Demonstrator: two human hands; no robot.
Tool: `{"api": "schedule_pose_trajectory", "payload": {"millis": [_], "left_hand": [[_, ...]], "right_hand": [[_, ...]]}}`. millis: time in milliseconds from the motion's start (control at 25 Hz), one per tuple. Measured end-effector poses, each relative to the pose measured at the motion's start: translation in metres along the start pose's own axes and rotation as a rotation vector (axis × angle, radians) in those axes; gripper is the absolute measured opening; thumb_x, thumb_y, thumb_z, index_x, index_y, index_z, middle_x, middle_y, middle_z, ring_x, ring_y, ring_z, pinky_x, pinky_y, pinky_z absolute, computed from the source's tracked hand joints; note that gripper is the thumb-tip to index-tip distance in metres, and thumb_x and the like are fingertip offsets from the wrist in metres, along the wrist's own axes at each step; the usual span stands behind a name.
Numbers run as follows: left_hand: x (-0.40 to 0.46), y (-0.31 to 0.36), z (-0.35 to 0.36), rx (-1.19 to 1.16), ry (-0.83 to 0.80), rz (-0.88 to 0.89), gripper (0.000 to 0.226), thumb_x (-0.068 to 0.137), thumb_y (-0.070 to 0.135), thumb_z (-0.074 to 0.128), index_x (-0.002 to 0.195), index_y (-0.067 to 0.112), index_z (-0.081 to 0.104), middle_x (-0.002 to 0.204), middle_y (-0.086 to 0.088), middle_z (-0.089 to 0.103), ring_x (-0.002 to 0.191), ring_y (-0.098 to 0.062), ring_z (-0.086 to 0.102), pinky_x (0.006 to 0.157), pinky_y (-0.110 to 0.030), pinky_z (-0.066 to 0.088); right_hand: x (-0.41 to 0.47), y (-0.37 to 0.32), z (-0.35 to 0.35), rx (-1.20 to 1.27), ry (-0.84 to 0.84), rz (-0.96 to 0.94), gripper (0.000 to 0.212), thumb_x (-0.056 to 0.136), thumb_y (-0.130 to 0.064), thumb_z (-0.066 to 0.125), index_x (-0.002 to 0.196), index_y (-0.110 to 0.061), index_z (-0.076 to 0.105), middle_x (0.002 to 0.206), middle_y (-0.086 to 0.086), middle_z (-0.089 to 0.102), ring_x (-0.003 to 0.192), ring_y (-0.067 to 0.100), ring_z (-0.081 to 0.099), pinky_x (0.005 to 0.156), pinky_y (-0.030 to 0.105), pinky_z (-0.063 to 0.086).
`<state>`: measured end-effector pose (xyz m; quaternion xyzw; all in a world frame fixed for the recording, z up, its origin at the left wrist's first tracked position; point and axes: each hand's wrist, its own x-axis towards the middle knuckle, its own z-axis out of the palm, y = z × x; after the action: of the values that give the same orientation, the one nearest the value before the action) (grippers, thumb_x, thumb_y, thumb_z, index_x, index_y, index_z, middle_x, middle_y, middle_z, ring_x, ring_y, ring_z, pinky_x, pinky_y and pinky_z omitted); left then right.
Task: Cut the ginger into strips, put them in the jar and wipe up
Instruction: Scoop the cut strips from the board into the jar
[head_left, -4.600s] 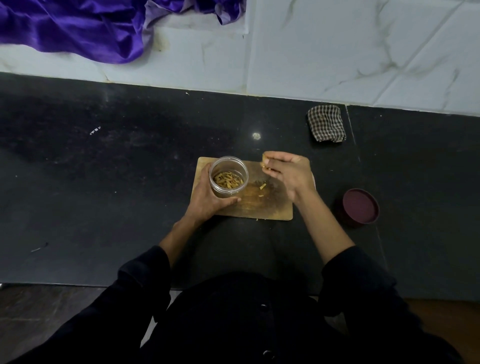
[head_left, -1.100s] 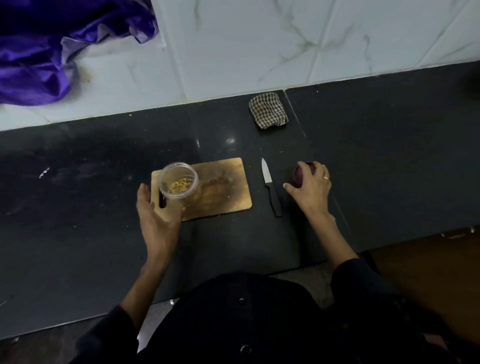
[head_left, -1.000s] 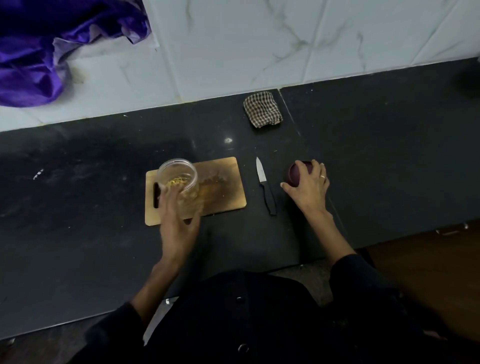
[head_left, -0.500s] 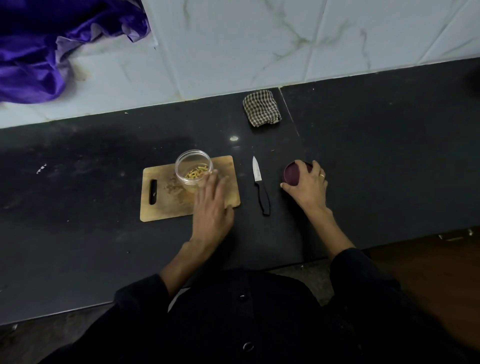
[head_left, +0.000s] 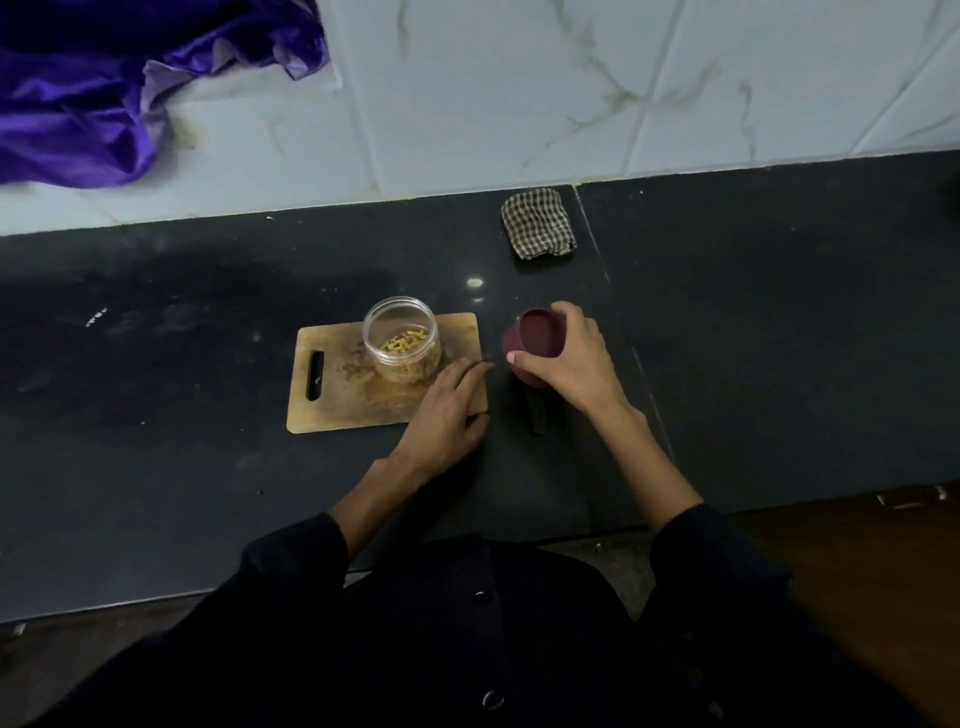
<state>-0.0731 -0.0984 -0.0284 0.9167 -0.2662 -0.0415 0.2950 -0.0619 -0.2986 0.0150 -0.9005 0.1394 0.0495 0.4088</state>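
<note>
Just off the thumb side of the right hand (head_left: 569, 364) sits the maroon jar lid (head_left: 535, 345), which that hand grasps from above, thumb on the near rim and fingers curled over the far edge; the lid is tilted, its hollow side facing up and left, and it seems lifted clear of the counter, though the dim light makes that hard to confirm. Directly beneath the right hand's palm, a dark knife handle (head_left: 537, 418) pokes out toward the person; the blade is hidden behind the lid and hand.

To the left of that hand, across a narrow gap, the left hand (head_left: 449, 410) lies flat with fingers straight and relaxed, holding nothing, its fingertips resting on the near right corner of the wooden cutting board (head_left: 337, 405). Just beyond those fingertips the clear plastic jar (head_left: 401, 338) stands upright and uncovered on the board, with yellowish ginger strips (head_left: 404, 343) piled in its bottom. Brown residue marks the board around the jar's base.

Well beyond the right hand, against the marble wall tiles (head_left: 519, 104), a folded checked cloth (head_left: 538, 222) lies on the black stone counter (head_left: 156, 467). Far off to the left of both hands, purple satin fabric (head_left: 104, 88) drapes down the wall.
</note>
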Motion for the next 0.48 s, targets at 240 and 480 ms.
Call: {"api": "schedule_pose_trajectory", "payload": {"millis": [240,480], "left_hand": [[-0.055,-0.045,-0.046,-0.304,0.365,-0.118,0.062,0.086,0.017,0.067,0.139,0.023,0.034,0.137,-0.001,0.045,0.125,-0.013,0.045,0.101,-0.042,0.045],[-0.028,-0.083,-0.060,-0.532,0.293,-0.468,0.122,0.055,0.052,0.085,0.148,0.028,0.011,0.150,-0.001,0.030,0.138,-0.017,0.031,0.112,-0.045,0.033]], "right_hand": [[0.019,-0.076,0.021,0.016,-0.229,-0.199,0.093,0.074,-0.055,0.080,0.148,-0.028,0.031,0.146,0.006,0.043,0.130,0.022,0.046,0.097,0.033,0.041],[0.043,-0.133,0.049,-0.501,-0.448,-0.426,0.099,0.074,-0.036,0.084,0.153,-0.035,0.023,0.145,0.008,0.029,0.131,0.029,0.038,0.102,0.037,0.043]]}}
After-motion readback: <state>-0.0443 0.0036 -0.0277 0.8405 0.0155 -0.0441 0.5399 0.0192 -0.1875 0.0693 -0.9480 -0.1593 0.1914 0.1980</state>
